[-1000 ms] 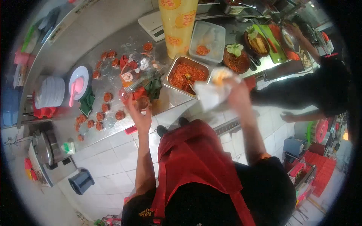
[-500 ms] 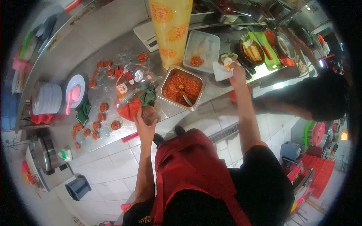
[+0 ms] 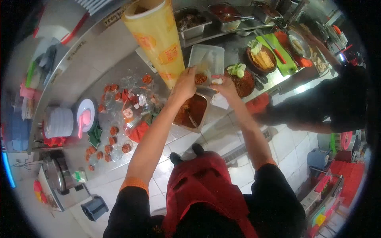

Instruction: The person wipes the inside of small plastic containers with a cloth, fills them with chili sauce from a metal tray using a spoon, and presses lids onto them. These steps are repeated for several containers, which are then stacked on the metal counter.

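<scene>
Here, beside the shiny metal pan [image 3: 204, 115], a thin white sheet [image 3: 219, 101] is pinched by the right hand [image 3: 226, 87], pointed lengthwise toward the apron [image 3: 202, 186]; the left hand's [image 3: 184, 85] grip cannot be told.

The left hand [image 3: 184, 86] covers part of the metal tray [image 3: 203, 120], and whatever its grip may hold is hidden.

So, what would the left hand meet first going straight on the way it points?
The left hand would probably meet the clear plastic tub first; depth is unclear, so it might pass above instead.
</scene>
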`<state>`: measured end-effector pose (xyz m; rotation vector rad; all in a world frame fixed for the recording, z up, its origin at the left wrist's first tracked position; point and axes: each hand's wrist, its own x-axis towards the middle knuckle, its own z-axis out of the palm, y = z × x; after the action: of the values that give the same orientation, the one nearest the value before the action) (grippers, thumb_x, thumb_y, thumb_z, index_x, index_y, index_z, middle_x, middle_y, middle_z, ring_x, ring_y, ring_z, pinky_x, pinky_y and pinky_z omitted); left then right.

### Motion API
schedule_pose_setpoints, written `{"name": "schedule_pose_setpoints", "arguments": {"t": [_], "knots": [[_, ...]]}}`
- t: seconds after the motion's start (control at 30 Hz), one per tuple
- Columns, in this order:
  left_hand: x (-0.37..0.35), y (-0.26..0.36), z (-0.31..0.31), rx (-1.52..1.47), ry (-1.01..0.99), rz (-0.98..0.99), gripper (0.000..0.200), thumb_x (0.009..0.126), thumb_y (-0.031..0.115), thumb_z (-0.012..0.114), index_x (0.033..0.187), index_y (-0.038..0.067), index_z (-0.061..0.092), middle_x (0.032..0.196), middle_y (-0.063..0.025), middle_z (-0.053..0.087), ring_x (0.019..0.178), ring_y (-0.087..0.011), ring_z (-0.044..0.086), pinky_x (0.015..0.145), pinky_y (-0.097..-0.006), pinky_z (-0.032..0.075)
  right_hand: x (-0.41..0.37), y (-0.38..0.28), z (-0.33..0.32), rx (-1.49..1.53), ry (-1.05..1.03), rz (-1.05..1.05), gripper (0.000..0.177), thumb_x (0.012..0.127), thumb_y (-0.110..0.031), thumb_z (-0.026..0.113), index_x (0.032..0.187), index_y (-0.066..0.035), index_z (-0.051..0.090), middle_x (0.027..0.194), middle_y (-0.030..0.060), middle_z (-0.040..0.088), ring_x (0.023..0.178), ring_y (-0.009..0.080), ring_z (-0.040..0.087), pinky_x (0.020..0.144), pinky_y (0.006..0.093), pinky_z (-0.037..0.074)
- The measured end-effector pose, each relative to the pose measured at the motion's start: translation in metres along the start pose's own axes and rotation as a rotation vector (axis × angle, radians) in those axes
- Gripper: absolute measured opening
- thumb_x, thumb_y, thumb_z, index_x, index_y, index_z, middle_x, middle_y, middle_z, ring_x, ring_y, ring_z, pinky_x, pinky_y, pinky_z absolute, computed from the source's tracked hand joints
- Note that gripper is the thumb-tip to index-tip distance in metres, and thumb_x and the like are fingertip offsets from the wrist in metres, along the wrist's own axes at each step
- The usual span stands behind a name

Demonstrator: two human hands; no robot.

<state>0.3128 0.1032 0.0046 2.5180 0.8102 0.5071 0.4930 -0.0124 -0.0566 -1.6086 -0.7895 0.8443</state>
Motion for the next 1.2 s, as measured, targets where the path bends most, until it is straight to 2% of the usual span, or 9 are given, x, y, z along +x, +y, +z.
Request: {"name": "schedule_pose_setpoints", "arguments": {"t": [0.1, 0.23, 0.43, 0.5, 0.63, 0.8, 0.93, 1.13, 1.2], "knots": [[0.02, -0.012, 0.02, 0.075, -0.2, 0.016, 0.064, 0.078, -0.009, 0.057, 0.14, 0.003, 0.046, 0.14, -0.0226, 0.051, 0.122, -0.0404, 0.055, 0.101, -0.0434, 0.046, -0.007, -0.012, 0.001, -0.323, -0.029, -0.052, 0.047, 0.07, -0.018, 0.08, 0.115, -0.009, 0.073, 0.068, 0.0099, 0.07, 0.064, 0.0154, 0.068, 0.063, 0.0318, 0.053], [0.027, -0.02, 0.024, 0.023, -0.2, 0.1, 0.066, 0.077, -0.01, 0.058, 0.14, 0.005, 0.048, 0.137, -0.0218, 0.054, 0.122, -0.0398, 0.056, 0.101, -0.0441, 0.047, 0.003, 0.003, 0.006, -0.309, -0.01, -0.12, 0.047, 0.071, -0.019, 0.08, 0.116, -0.01, 0.073, 0.071, 0.0119, 0.071, 0.064, 0.0165, 0.068, 0.065, 0.0321, 0.054], [0.024, 0.005, -0.018, -0.33, -0.268, -0.069, 0.06, 0.078, -0.01, 0.062, 0.135, 0.009, 0.057, 0.127, -0.0177, 0.063, 0.119, -0.0326, 0.061, 0.096, -0.0373, 0.05, -0.013, -0.027, -0.011, 0.101, -0.102, 0.001, 0.042, 0.079, -0.015, 0.076, 0.12, -0.008, 0.071, 0.076, 0.0026, 0.069, 0.064, 0.0096, 0.06, 0.06, 0.0249, 0.048], [0.017, 0.013, -0.032, -0.612, -0.309, -0.097, 0.058, 0.08, -0.01, 0.064, 0.135, 0.01, 0.058, 0.125, -0.0131, 0.064, 0.114, -0.024, 0.062, 0.093, -0.0335, 0.05, -0.02, -0.047, -0.023, 0.223, -0.188, 0.003, 0.04, 0.086, -0.013, 0.075, 0.125, -0.008, 0.068, 0.096, -0.0001, 0.069, 0.068, 0.0061, 0.056, 0.058, 0.0203, 0.045], [-0.002, 0.033, -0.057, -0.628, -0.229, 0.016, 0.056, 0.086, -0.006, 0.066, 0.138, 0.011, 0.055, 0.129, -0.01, 0.061, 0.113, -0.0196, 0.06, 0.094, -0.0336, 0.05, -0.044, -0.095, -0.032, 0.334, -0.242, 0.034, 0.04, 0.087, -0.012, 0.073, 0.126, -0.007, 0.067, 0.094, -0.0015, 0.067, 0.071, 0.0053, 0.056, 0.06, 0.0192, 0.044], [-0.031, 0.053, -0.085, -0.962, -0.168, 0.192, 0.067, 0.091, 0.007, 0.07, 0.15, 0.009, 0.039, 0.142, -0.0085, 0.05, 0.127, -0.0199, 0.05, 0.105, -0.0343, 0.044, -0.064, -0.134, -0.025, 0.478, -0.363, 0.051, 0.037, 0.087, -0.008, 0.069, 0.123, -0.004, 0.065, 0.095, -0.0003, 0.066, 0.073, 0.0058, 0.057, 0.063, 0.0206, 0.046], [-0.061, 0.066, -0.114, -1.086, -0.18, 0.091, 0.068, 0.092, 0.007, 0.07, 0.151, 0.007, 0.036, 0.145, -0.0075, 0.047, 0.133, -0.0193, 0.045, 0.11, -0.0344, 0.04, -0.086, -0.158, 0.001, 0.598, -0.325, 0.063, 0.034, 0.089, -0.006, 0.067, 0.122, -0.002, 0.066, 0.094, -0.0007, 0.066, 0.073, 0.0051, 0.057, 0.062, 0.0201, 0.047], [-0.11, 0.065, -0.139, -1.11, -0.015, 0.007, 0.069, 0.09, 0.006, 0.07, 0.15, 0.007, 0.037, 0.145, -0.0071, 0.045, 0.134, -0.0184, 0.043, 0.108, -0.0327, 0.041, -0.115, -0.18, 0.031, 0.69, -0.404, 0.036, 0.032, 0.088, -0.003, 0.063, 0.12, -0.003, 0.061, 0.108, 0.0044, 0.063, 0.094, 0.0123, 0.061, 0.079, 0.0263, 0.051], [-0.123, 0.073, -0.148, -1.206, -0.012, -0.184, 0.064, 0.089, 0.006, 0.071, 0.146, 0.004, 0.041, 0.141, -0.0073, 0.049, 0.13, -0.0185, 0.047, 0.107, -0.0326, 0.043, -0.119, -0.171, 0.042, 0.94, -0.361, 0.006, 0.035, 0.086, 0.001, 0.059, 0.119, -0.007, 0.055, 0.118, 0.006, 0.057, 0.107, 0.0162, 0.058, 0.09, 0.0311, 0.049]]}}
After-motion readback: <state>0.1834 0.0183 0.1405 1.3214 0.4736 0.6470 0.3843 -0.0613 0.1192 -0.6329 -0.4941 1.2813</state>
